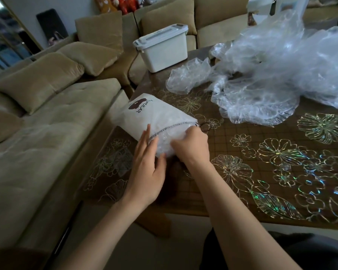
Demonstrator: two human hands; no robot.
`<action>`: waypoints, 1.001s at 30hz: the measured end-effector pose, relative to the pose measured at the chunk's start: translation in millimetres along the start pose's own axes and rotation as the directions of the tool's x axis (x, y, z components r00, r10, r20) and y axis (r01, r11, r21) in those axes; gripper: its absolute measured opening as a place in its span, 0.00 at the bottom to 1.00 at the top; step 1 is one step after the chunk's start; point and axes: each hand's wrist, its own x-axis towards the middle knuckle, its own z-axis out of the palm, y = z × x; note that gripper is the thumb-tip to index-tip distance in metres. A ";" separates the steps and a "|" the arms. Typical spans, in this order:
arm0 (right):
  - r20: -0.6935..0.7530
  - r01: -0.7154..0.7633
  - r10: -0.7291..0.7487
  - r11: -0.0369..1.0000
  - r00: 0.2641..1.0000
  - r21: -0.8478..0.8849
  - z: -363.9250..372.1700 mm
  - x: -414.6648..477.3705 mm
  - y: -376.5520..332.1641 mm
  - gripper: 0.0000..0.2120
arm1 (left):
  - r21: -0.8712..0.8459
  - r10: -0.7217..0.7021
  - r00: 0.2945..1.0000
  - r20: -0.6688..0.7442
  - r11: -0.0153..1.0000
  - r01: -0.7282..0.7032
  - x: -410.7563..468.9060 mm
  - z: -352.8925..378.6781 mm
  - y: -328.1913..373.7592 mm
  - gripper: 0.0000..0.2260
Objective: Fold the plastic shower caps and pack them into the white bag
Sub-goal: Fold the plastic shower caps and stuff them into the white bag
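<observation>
The white bag [144, 114], printed "POPULAR" with a dark logo, lies on the table's near-left corner with its mouth toward me. A folded clear shower cap [162, 143] sticks out of the mouth. My left hand [146, 162] lies with straight fingers against the bag's left side at the opening. My right hand [189, 147] has its fingers curled on the folded cap at the bag's mouth. A big heap of loose clear shower caps [281, 75] covers the far right of the table, and one crumpled cap [187, 76] lies apart at its left.
The brown table [242, 182] has a shiny flower-patterned cover. A white lidded plastic box [162, 47] stands at its far-left corner. A beige sofa with cushions [47, 114] runs along the left and back. A white object [261, 8] stands at the far right.
</observation>
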 end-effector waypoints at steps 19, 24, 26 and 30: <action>-0.059 0.124 -0.126 0.992 0.990 -0.031 -46.9 -37.4 5.5 0.13 | 0.185 0.266 0.922 -0.282 0.958 -0.220 12.0 9.8 2.9 0.23; 0.070 0.086 -0.117 0.933 0.991 0.351 -16.8 -58.5 10.2 0.14 | 0.218 0.036 0.989 -0.144 0.976 -0.004 34.7 20.4 2.4 0.27; 0.211 -0.140 -0.003 0.740 0.977 0.658 -13.7 -53.6 4.0 0.17 | 0.213 0.042 0.994 -0.101 0.977 -0.020 33.7 24.1 1.3 0.23; 0.428 -0.430 0.060 0.233 0.902 0.872 -25.7 -29.6 -3.5 0.26 | 0.213 0.065 0.997 -0.047 0.976 -0.054 27.7 27.8 -0.6 0.22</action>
